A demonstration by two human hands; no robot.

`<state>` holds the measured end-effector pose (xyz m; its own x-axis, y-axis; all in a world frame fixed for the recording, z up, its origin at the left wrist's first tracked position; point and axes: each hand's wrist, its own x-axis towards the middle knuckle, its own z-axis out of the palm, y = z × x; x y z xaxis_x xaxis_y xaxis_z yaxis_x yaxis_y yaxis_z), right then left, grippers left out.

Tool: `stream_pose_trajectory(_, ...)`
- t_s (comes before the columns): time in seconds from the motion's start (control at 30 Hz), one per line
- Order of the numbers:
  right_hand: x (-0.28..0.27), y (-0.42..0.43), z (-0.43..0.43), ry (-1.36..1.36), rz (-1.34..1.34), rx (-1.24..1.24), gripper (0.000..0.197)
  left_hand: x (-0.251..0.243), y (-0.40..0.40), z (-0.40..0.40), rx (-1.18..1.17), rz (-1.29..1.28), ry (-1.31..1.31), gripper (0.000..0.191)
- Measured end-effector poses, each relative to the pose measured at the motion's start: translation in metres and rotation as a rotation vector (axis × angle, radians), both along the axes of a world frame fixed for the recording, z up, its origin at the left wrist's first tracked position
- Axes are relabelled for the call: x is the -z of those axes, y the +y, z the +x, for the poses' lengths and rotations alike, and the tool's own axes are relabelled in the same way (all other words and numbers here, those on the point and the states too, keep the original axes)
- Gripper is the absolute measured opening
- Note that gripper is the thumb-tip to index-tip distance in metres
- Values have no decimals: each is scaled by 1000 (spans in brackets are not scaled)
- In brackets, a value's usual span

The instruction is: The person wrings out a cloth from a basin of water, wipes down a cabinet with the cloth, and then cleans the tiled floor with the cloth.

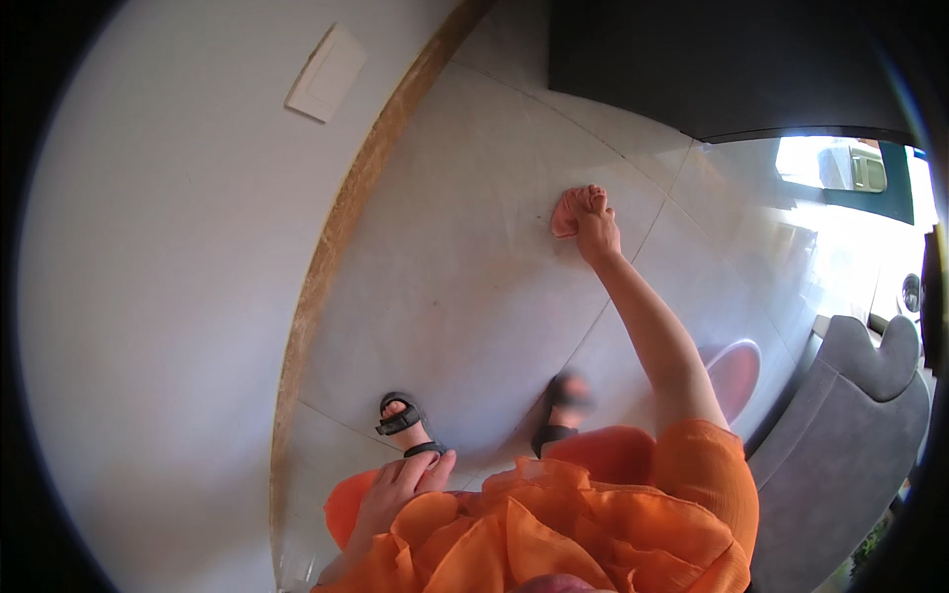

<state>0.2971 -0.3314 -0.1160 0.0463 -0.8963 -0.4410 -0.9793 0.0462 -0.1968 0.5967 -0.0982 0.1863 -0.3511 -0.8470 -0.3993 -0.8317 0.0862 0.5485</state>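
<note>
My right hand (597, 228) reaches out ahead and presses a folded pink cloth (563, 216) onto the grey tiled floor (460, 244). Its fingers curl over the cloth's right side, so part of the cloth is hidden beneath them. Close to my body, my left hand (400, 478) rests on my left knee, which is covered in orange fabric (347, 504). No object shows in that hand, and its thumb stands apart from the fingers.
At left is a white wall (185, 259) with a switch plate (326, 74) and brown skirting (356, 193). A black cabinet (712, 67) stands ahead right. A pink basin (735, 378) and grey upholstered seat (830, 437) are at right. My black sandals (400, 421) are below.
</note>
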Motion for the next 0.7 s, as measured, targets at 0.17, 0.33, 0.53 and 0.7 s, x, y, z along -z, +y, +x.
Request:
stream_pose_trajectory(0.17,32,-53,-19,-99,-46,299,38,0,-6,-5,23,-3,32,40)
stream_pose_trajectory(0.33,27,2,-5,-20,-67,34,34,9,6,4,-13,-23,11,40)
stream_pose_trajectory(0.53,49,-108,7,5,195,-3,30,-4,4,-3,50,-31,-16,41)
stream_pose_trajectory(0.7,24,-73,11,-81,202,-45,36,5,6,8,20,-3,-5,44)
